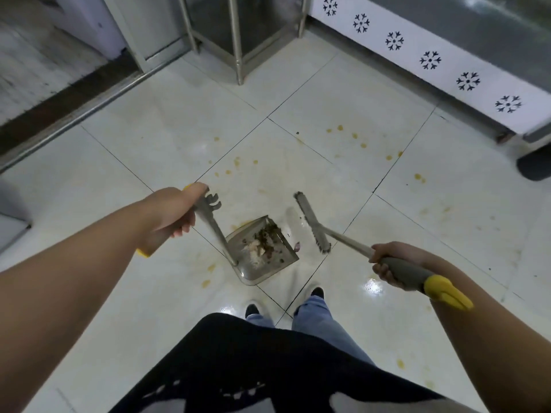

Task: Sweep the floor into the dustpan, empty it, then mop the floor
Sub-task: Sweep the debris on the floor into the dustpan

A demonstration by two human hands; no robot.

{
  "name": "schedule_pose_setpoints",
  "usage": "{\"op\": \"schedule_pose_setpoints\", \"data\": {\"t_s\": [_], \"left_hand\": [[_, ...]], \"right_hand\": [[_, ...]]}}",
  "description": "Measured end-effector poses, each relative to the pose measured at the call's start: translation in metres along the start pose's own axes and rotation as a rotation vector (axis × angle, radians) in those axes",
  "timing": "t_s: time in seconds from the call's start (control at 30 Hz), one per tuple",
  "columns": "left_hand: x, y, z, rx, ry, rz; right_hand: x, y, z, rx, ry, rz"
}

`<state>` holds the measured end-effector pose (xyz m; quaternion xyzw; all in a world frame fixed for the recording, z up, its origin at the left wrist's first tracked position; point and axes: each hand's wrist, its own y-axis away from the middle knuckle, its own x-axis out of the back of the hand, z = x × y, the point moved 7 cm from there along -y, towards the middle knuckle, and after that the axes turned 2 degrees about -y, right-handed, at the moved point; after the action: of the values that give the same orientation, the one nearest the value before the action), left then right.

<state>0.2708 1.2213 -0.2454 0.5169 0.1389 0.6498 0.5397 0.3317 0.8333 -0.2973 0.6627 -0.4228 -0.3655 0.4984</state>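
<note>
sweeping looks close to finished, judging by how things lie. the dustpan [262,251] sits on the white tiled floor [343,120] just ahead of the person's shoes, its open mouth turned toward the broom, and it already holds a heap of dark crumbs and pale scraps. the left hand [176,210] is curled round the top of the dustpan's long upright handle. the right hand [390,262] grips the grey shaft of the broom [313,222], just above its yellow end, with the brush head lying on the tile right beside the pan's lip. 1 small reddish scrap [296,247] rests at the lip, between brush and pan, so a last short stroke seems needed.

emptying the pan is not yet done, since the debris is inside it and no bin shows in view. mopping has not begun either: yellowish stains [347,134] and drips are scattered across several tiles, near the pan and well apart from it, and no mop is visible.
</note>
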Motion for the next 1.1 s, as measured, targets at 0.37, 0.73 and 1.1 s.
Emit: {"op": "schedule_pose_setpoints", "data": {"t_s": [0.37, 0.73, 1.1], "left_hand": [[-0.012, 0.024, -0.048, 0.002, 0.345, 0.196], [-0.044, 0.105, -0.088, 0.093, 0.572, 0.486], [-0.162, 0.149, -0.124, 0.035, 0.879, 0.687]], "right_hand": [[0.000, 0.007, 0.026, -0.046, -0.297, 0.028], [0.042, -0.010, 0.040, -0.029, -0.360, -0.110], [0.091, -0.007, 0.096, -0.011, -0.329, -0.178]]}}
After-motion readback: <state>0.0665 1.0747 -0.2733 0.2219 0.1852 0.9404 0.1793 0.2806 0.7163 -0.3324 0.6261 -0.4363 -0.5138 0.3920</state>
